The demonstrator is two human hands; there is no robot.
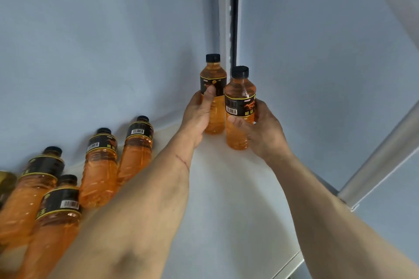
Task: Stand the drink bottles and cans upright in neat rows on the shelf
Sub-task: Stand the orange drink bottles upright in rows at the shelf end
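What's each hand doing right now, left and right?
Left hand: grips the rear orange bottle, thumb across its label.
Right hand: grips the nearer orange bottle around its lower label.

— What colours are the two bottles in my hands?

— The far bottle [213,95] in my left hand [199,115] holds clear orange drink under a black cap, with a black label edged in thin yellow. The near bottle [240,108] in my right hand [260,129] matches it, and its label shows a white barcode patch and an orange flame-like figure.

— And the ones at the left?

— The row of bottles [99,165] is the same orange with black caps and black, yellow-edged labels, several showing white barcodes. The shelf [222,199] is white, the back wall [102,41] pale blue-grey, the upright post [223,18] light grey with a black slot.
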